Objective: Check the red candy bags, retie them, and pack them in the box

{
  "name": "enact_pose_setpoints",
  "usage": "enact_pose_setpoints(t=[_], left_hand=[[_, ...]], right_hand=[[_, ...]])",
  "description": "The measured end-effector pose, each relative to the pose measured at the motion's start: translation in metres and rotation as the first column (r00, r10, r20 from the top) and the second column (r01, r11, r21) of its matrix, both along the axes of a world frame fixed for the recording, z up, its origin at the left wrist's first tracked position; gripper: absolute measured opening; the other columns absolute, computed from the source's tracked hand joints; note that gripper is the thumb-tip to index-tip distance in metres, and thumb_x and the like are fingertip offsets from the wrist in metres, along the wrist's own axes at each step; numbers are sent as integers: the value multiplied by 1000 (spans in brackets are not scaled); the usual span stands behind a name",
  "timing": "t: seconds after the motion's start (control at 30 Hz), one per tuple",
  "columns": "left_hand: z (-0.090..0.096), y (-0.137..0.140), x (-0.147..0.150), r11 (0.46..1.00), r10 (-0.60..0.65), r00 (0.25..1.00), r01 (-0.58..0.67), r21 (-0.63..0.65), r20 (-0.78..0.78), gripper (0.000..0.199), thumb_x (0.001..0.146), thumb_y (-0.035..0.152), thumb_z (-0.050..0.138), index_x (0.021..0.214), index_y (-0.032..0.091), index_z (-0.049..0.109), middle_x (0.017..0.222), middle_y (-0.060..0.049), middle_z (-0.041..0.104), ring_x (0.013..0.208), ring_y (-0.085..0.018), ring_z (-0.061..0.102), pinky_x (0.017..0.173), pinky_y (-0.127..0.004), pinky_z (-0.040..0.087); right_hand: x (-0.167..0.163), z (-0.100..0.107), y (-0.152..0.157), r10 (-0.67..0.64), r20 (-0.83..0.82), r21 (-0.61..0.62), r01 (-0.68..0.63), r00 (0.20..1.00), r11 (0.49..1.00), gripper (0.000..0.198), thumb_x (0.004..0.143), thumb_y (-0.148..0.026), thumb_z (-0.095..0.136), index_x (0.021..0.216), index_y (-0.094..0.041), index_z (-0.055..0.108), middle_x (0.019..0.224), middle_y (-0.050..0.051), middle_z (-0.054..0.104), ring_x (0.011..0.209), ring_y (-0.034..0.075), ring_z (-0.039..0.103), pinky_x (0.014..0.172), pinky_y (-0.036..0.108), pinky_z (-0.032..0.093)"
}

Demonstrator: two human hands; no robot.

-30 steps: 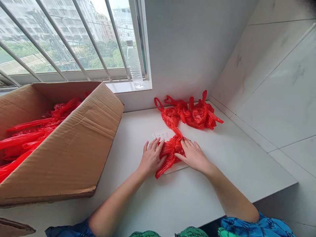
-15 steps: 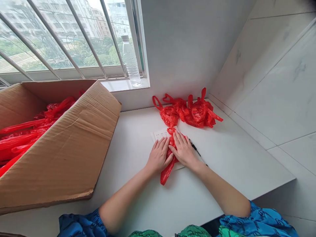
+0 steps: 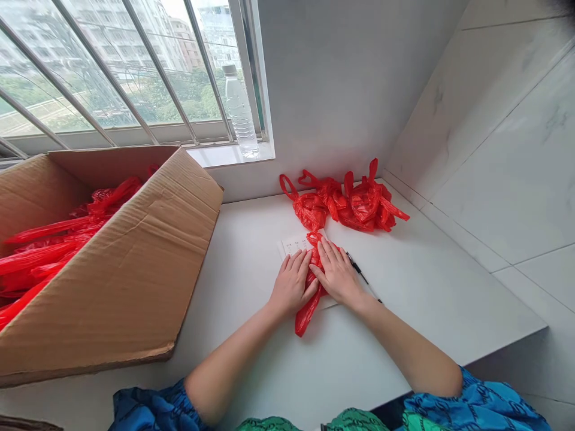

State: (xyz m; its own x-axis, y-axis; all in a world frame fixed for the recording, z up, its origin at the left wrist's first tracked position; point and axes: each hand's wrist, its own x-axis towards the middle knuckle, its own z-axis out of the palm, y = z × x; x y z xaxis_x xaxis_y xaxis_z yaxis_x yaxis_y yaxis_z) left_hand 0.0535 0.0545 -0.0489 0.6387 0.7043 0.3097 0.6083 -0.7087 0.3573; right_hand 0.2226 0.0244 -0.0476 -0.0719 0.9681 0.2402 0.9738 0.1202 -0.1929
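Observation:
A red plastic bag (image 3: pixel 306 316) lies on a sheet of white paper (image 3: pixel 294 244) with writing on it. My left hand (image 3: pixel 293 282) rests flat on the left of the bag, palm down and fingers stretched out. From the right, my right hand (image 3: pixel 338 272) presses on the same bag, its fingers extended and its thumb pointing toward the left hand. The two hands cover the bag's middle and much of the paper. Just beyond the right hand is a black pen (image 3: pixel 358 267), lying aslant at the paper's edge.
Several bunched red bags (image 3: pixel 366 206) sit against the wall at the back of the white table (image 3: pixel 251 239). On the left stands a large cardboard box (image 3: pixel 135 281) holding red bags (image 3: pixel 67 245). A water bottle (image 3: pixel 241 117) is on the sill of the barred window.
The whole view has shifted slightly, so everything sits a little further right. My hands stay flat on the red bag in the same pose.

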Motion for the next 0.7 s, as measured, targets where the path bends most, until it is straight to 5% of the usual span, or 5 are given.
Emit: enact_pose_setpoints(t=[0.7], left_hand=[[4, 0, 3, 1000, 8, 1000, -8, 12, 20, 45, 92, 34, 51, 133, 16, 51, 137, -14, 57, 135, -30, 46, 117, -51, 30]], right_hand=[[-2, 3, 0, -7, -21, -30, 7, 1000, 1000, 68, 102, -53, 24, 155, -11, 30, 163, 12, 20, 148, 31, 26, 120, 52, 23]])
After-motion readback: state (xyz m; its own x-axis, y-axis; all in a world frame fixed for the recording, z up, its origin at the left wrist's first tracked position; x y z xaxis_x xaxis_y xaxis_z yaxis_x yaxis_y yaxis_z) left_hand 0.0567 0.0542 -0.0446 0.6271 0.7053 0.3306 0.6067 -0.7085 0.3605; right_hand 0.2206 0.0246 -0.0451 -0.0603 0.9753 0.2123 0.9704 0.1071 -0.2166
